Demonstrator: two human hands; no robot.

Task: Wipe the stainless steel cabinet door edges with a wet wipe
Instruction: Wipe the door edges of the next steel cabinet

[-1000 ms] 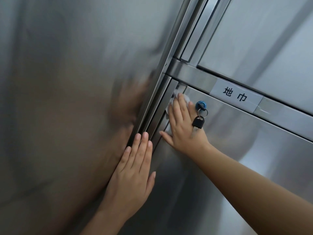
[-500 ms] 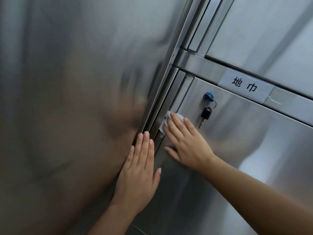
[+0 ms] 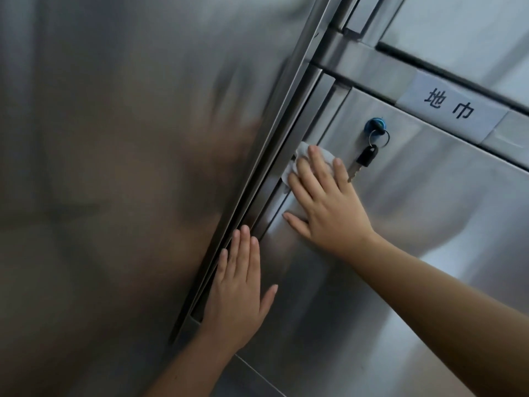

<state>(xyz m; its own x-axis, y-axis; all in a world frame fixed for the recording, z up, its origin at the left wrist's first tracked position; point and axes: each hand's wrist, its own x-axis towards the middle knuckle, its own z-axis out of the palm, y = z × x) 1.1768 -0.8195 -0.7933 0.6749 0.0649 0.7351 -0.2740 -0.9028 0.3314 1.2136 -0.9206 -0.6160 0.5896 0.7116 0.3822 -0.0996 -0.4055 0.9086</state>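
A stainless steel cabinet door (image 3: 415,253) fills the right half of the view. My right hand (image 3: 323,204) lies flat on its left edge, pressing a crumpled white wet wipe (image 3: 303,156) under the fingers. The wipe peeks out above and left of the fingertips, against the door's stepped edge. My left hand (image 3: 237,293) rests flat lower down on the same door, fingers together, its tips at the gap beside the neighbouring panel. It holds nothing.
A blue lock (image 3: 375,125) with a ring and a black-headed key (image 3: 365,159) hangs just right of my right fingertips. A white label (image 3: 449,106) with two characters sits on the frame bar above. A large steel panel (image 3: 114,181) covers the left.
My right hand and the wipe slid down the door edge from beside the lock, then back up a little. My left hand has stayed flat in about the same place.
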